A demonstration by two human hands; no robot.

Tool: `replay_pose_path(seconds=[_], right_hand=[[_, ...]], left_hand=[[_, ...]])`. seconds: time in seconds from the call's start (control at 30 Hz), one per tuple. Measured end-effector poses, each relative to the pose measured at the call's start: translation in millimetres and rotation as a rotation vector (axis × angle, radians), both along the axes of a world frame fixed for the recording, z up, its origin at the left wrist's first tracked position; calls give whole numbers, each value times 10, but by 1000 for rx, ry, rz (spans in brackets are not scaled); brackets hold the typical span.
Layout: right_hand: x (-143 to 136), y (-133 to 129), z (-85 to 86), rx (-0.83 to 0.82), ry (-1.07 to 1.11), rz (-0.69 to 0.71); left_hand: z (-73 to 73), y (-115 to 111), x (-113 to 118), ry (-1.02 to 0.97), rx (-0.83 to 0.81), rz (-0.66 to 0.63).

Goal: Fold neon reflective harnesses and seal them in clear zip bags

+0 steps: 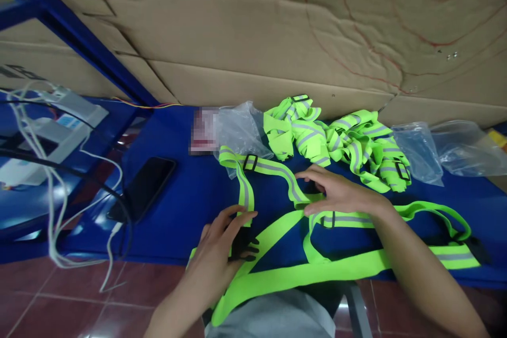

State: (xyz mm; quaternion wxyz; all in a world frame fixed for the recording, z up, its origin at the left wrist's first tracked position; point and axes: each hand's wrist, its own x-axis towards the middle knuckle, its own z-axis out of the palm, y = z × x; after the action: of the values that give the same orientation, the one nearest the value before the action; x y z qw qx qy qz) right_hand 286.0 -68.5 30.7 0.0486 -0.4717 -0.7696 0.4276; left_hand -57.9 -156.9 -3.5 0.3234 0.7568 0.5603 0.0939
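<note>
A neon-green reflective strap harness [309, 274] with grey stripes lies spread along the near edge of the blue table, part of it over my lap. My left hand [219, 245] is closed around a black plastic buckle [243, 248] whose prongs point right. A strap end runs down to that hand from a loop with a black slider [250, 162]. My right hand [336, 193] rests over the place where several straps meet, thumb and index finger apart, the thumb touching the webbing. Another slider [328, 219] sits just below its palm.
Behind my hands lies a heap of similar green straps [336, 140]. Clear plastic bags [241, 127] lie left of it, others [420, 150] right. A black phone [144, 187], white cables [51, 195] and a power strip [75, 127] are at left. Cardboard [237, 26] walls the back.
</note>
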Motion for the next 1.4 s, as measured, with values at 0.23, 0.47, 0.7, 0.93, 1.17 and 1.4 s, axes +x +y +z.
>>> replay_pose_path(seconds=[0.23, 0.47, 0.7, 0.93, 1.17, 1.4], right_hand=[[-67, -49, -2, -30, 15, 40], [-85, -58, -5, -148, 52, 72], [-71, -52, 24, -584, 398, 192], [-110, -29, -79, -481, 602, -180], [26, 67, -43, -63, 257, -467], [-504, 294, 256, 764, -33, -260]], left_hand=[[-8, 13, -10, -47, -27, -29], [-30, 5, 22, -86, -16, -34], [-108, -2, 29, -101, 28, -29], [-134, -19, 34, -105, 53, -31], [-165, -6, 133, -40, 75, -30], [-80, 75, 517, -69, 107, -287]])
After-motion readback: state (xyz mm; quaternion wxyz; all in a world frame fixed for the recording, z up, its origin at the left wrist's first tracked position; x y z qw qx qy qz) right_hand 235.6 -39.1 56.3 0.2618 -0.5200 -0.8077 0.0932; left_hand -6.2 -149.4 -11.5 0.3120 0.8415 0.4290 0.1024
